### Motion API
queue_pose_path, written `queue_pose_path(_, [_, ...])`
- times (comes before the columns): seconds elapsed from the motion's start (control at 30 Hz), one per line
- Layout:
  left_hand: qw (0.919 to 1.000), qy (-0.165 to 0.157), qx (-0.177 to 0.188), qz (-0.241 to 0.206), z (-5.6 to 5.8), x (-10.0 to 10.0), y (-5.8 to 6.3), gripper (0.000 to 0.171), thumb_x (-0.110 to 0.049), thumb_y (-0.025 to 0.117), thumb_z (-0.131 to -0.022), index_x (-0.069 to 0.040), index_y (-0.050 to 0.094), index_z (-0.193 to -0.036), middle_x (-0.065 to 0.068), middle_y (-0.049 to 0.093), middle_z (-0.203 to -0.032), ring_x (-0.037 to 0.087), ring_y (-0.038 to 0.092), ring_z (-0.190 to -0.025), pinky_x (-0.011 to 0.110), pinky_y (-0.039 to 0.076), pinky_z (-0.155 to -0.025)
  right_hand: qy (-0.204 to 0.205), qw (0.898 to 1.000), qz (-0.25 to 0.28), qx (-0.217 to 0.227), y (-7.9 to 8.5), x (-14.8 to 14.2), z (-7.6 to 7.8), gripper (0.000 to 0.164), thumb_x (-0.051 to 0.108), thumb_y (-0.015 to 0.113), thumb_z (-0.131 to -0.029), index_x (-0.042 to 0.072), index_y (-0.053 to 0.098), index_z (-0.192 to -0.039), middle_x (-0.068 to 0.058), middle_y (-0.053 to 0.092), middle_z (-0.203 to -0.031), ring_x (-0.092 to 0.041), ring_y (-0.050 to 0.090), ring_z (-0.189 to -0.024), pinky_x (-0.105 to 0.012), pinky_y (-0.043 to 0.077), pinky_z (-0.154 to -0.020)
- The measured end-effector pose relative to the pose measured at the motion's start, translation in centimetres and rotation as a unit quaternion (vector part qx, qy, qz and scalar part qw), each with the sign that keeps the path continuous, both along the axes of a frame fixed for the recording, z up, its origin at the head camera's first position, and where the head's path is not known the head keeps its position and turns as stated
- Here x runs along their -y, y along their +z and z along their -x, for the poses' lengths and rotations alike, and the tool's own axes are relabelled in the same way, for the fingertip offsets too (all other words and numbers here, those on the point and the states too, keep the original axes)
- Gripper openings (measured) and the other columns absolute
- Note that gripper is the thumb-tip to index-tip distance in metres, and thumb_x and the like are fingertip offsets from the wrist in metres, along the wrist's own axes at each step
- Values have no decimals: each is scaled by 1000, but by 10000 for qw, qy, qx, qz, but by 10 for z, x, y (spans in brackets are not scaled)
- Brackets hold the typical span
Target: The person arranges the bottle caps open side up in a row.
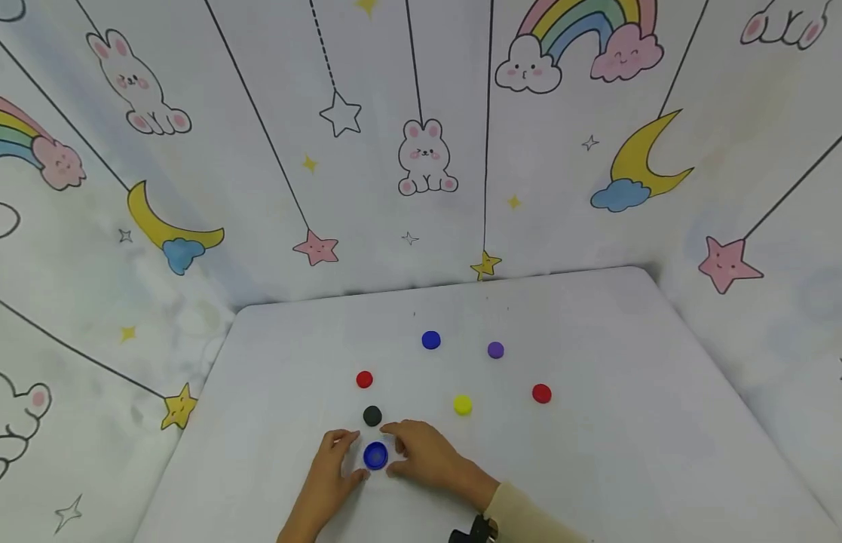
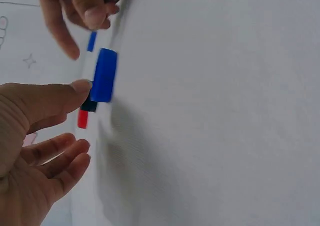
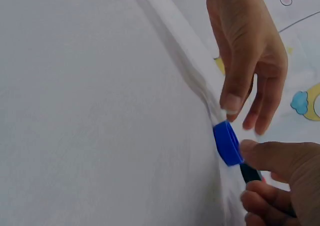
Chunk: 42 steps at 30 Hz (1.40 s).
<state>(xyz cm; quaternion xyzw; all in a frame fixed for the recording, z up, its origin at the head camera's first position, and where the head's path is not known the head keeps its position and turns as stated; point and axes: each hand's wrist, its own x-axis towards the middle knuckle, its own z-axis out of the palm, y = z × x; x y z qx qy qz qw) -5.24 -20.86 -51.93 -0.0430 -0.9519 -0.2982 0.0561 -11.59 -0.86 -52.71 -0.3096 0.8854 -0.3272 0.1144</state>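
Blue cap (image 1: 376,456) sits between left hand (image 1: 331,469) and right hand (image 1: 427,455)

The blue cap rests hollow side up on the white table (image 1: 597,467), near its front edge. The left hand's thumb and fingers are spread apart in a curve at its left. The right hand's thumb and index finger are likewise parted at its right, the other fingers bent inward. Whether either thumb touches the cap, I cannot tell.

Just beyond lies a black disc (image 1: 372,415), near the right index fingertip, then a red disc (image 1: 364,379). Farther right are a yellow disc (image 1: 463,405), a second blue disc (image 1: 430,340), a purple disc (image 1: 495,350) and another red disc (image 1: 541,394).
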Motion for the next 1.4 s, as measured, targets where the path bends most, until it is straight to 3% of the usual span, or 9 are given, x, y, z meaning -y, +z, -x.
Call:
queue_pose_path(0.1, [9985, 362, -238, -340, 4, -10, 13, 56, 3, 83, -71, 0, 62, -123, 13, 55, -121, 27, 62, -104, 42, 54, -90, -505, 9970, 546, -201, 5, -25, 0, 49, 20, 82, -80, 11, 64, -125, 13, 52, -76, 1, 45, -66, -16, 44, -62])
queue_pose_path(0.17, [9966, 388, -554, -466, 8, -25, 21, 54, 4, 82, -72, 0, 62, -122, 13, 55, -120, 27, 62, -106, 42, 54, -90, -936, 9901, 872, -578, 7, -42, 1, 45, 16, 83, -78, 9, 66, -120, 10, 55, -77, 0, 48, -67, -17, 46, -62])
queue_pose_path(0.3, [9942, -149, -961, -462, 20, -65, 30, 50, -1, 82, -76, -1, 62, -122, 11, 55, -120, 26, 60, -109, 41, 54, -91, -1689, 9719, 1144, -1171, 12, -69, 10, 46, 12, 85, -75, 8, 67, -117, 0, 63, -86, -8, 57, -75, -22, 53, -68])
queue_pose_path(0.43, [9957, -667, -564, -300, 35, -102, 24, 48, -12, 78, -84, -3, 59, -128, 10, 54, -124, 25, 57, -114, 39, 52, -95, -2105, 9675, 898, -1080, 12, -85, 21, 48, 13, 85, -76, 8, 65, -119, -6, 65, -99, -14, 62, -83, -29, 57, -75])
queue_pose_path(0.57, [9976, -682, -137, -44, 48, -123, 11, 49, -14, 75, -87, -1, 57, -131, 13, 55, -124, 27, 59, -112, 40, 52, -96, -2149, 9732, 523, -635, 5, -90, 26, 52, 17, 85, -76, 8, 64, -123, -7, 64, -105, -15, 62, -86, -33, 57, -80])
queue_pose_path(0.67, [9985, -519, -94, 163, 56, -130, 3, 51, -13, 75, -86, 3, 56, -131, 16, 57, -119, 28, 62, -106, 40, 53, -92, -2064, 9770, 300, -442, -2, -92, 26, 54, 17, 85, -76, 7, 62, -125, -4, 62, -103, -13, 58, -85, -31, 55, -80])
queue_pose_path(0.93, [9975, -635, -103, 304, 73, -143, -10, 51, -13, 75, -86, 5, 56, -130, 15, 56, -116, 29, 58, -105, 38, 52, -90, -2017, 9738, 388, -975, -13, -97, 31, 49, 6, 83, -75, 1, 65, -121, -3, 58, -98, -9, 50, -79, -26, 49, -70])
queue_pose_path(1.17, [9943, -882, -558, 196, 78, -145, -20, 30, -4, 74, -83, 1, 67, -111, 13, 55, -108, 26, 59, -95, 37, 53, -82, -2007, 9742, 563, -870, -17, -94, 33, 37, 2, 79, -78, 0, 69, -113, -4, 59, -98, -13, 58, -83, -28, 54, -77])
queue_pose_path(1.4, [9946, -961, -395, -44, 81, -144, -21, 35, -7, 73, -86, 1, 64, -119, 12, 55, -113, 25, 58, -103, 39, 52, -89, -2059, 9732, 643, -799, -17, -97, 34, 36, 1, 79, -78, 2, 69, -112, -3, 58, -98, -12, 57, -82, -28, 54, -76])
